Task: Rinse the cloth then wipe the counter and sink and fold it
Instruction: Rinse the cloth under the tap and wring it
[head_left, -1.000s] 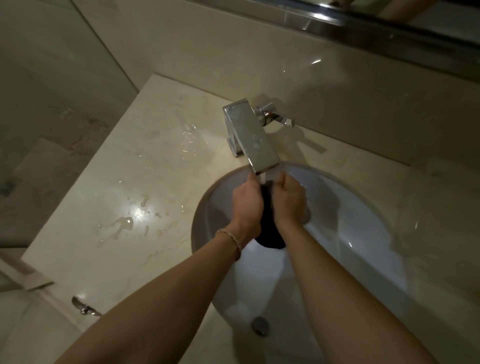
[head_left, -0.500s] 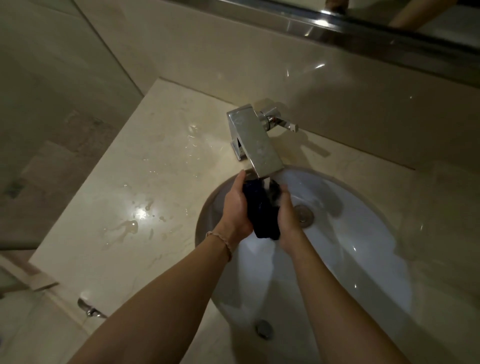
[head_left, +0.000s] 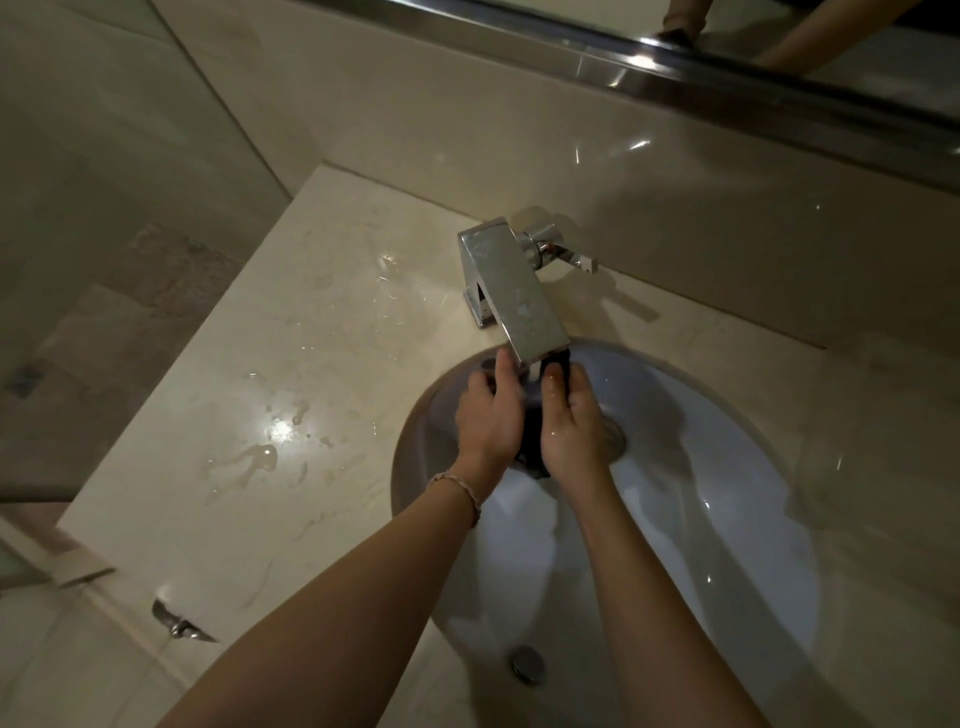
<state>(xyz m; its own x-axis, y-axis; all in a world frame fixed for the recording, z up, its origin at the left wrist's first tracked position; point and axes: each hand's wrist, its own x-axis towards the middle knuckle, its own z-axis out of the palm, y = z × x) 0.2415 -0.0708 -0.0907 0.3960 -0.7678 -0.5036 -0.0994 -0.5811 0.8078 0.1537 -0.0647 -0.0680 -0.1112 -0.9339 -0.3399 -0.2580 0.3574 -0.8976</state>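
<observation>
Under the end of the chrome faucet spout (head_left: 514, 296), above the far left part of the white sink (head_left: 727, 519), a dark cloth (head_left: 531, 441) is pressed between two hands. The left hand (head_left: 488, 415) lies against the cloth's left side, its thumb reaching up to the spout's lip and its fingers curled round the fabric. The right hand (head_left: 571, 426) closes on the cloth from the right, its fingers bent over the upper part of the bundle. The cloth shows as a narrow dark strip in the gap between the two palms: a small part sticks up by the right fingertips, just beneath the spout, and a rounded lump hangs out below the heels of the hands. A short pale streak of water shows just below the spout's mouth, above the cloth. The back of the right hand glistens with wet spots.

A thin braided bracelet (head_left: 460, 488) circles the left wrist. The faucet handle (head_left: 561, 252) juts to the right from the faucet body, near the far wall. On the beige marble counter (head_left: 234, 467), left of the sink, lie puddles and scattered drops of water (head_left: 260, 457) that catch a bright reflection. A round metal fitting (head_left: 527, 662) sits at the near edge of the basin. A mirror frame (head_left: 675, 67) runs along the far wall.
</observation>
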